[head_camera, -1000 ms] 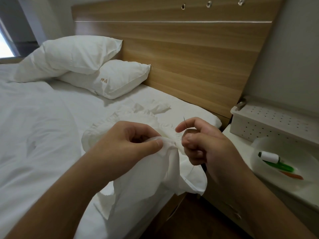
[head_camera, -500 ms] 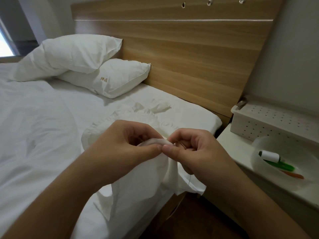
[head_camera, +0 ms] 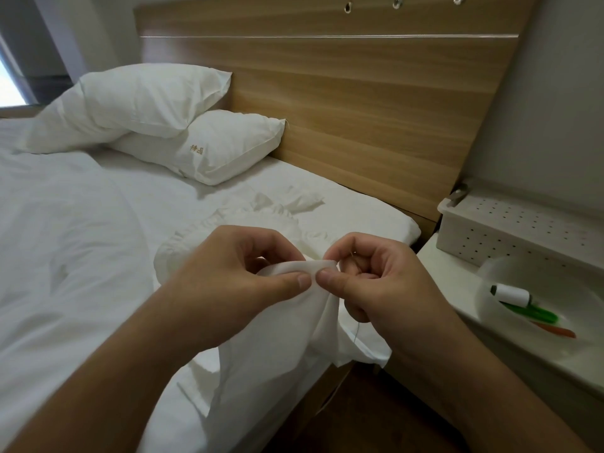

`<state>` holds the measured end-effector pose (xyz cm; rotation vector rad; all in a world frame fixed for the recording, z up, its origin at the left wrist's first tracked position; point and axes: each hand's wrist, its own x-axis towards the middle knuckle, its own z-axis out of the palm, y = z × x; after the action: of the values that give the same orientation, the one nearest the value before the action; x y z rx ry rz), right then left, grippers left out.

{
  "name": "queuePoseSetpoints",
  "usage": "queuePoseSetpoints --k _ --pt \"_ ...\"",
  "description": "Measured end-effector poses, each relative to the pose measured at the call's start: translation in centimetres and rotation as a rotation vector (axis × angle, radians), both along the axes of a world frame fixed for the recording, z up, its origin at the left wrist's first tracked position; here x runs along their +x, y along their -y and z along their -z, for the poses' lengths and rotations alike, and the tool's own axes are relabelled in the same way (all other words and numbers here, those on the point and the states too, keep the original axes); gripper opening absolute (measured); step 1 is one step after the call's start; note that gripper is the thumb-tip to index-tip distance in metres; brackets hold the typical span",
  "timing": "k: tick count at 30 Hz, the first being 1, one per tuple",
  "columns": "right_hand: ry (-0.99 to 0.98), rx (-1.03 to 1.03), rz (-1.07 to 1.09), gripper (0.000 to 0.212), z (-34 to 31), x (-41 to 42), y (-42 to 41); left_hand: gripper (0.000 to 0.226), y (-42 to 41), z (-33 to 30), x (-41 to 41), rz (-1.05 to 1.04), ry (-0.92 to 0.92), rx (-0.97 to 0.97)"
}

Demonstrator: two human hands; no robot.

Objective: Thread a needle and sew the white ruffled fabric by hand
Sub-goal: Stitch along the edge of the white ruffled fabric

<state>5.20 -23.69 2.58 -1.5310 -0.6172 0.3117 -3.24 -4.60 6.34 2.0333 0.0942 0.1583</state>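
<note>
1. Bed (head_camera: 81,256) fills the left of the view, with two pillows (head_camera: 183,125) stacked against the wooden headboard (head_camera: 359,109); a white shelf (head_camera: 457,276) stands at its right edge.
2. White ruffled fabric (head_camera: 277,348) lies bunched on the mattress corner and hangs over the side, its top fold lifted between the hands.
3. Left hand (head_camera: 228,273) pinches that fold, thumb on top and fingers curled behind.
4. Right hand (head_camera: 376,282) pinches the same fold just beside it, the two thumb tips nearly touching.
5. A round bowl (head_camera: 490,273) on the shelf holds a white thread spool (head_camera: 513,294) (green and orange items beside it, too small to name).
6. A thin thread (head_camera: 356,333) trails below the right fist, and a glint between its curled fingers may be the needle; I cannot be sure.
7. Threading looks done and stitching under way; how much seam remains is not visible.
</note>
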Motion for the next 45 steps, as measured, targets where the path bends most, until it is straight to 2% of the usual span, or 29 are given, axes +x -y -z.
queuePoseSetpoints --k 3,7,12,16,18,20,22,25,30,45 --pt "0.002 0.000 0.000 0.010 0.0 0.0 0.0 0.006 0.2 0.0 0.1 0.024 -0.046 0.007" --pt "0.016 -0.013 -0.009 0.008 0.1 0.0 -0.1 0.020 0.6 -0.2 0.2 0.027 -0.023 0.025" --pt "0.010 -0.061 -0.035 0.010 -0.1 0.2 0.1 0.012 0.6 -0.1 0.3 0.003 -0.032 0.001" --pt "-0.068 -0.001 -0.064 0.022 -0.5 0.6 0.7 0.009 0.5 0.0 0.3 -0.034 -0.056 -0.055" --pt "-0.173 0.061 -0.056 0.030 -1.1 0.9 0.7 0.008 0.5 -0.1 0.2 -0.056 -0.069 -0.074" --pt "-0.247 0.061 -0.042 0.025 -1.7 1.0 0.8 0.008 0.5 -0.2 0.2 -0.061 -0.071 -0.090" --pt "-0.188 0.038 -0.062 0.012 -1.8 0.9 1.0 0.008 0.5 -0.1 0.2 -0.061 -0.071 -0.106" --pt "-0.020 -0.022 -0.051 0.026 -1.5 0.2 1.2 0.009 0.5 -0.2 0.2 -0.050 -0.076 -0.136" --pt "0.152 -0.089 0.011 0.022 -1.3 -0.4 0.7 0.011 0.5 -0.2 0.2 -0.038 -0.074 -0.161" --pt "0.169 -0.144 0.075 0.031 -0.7 -0.2 0.5 0.011 0.4 -0.2 0.2 -0.027 -0.076 -0.188"
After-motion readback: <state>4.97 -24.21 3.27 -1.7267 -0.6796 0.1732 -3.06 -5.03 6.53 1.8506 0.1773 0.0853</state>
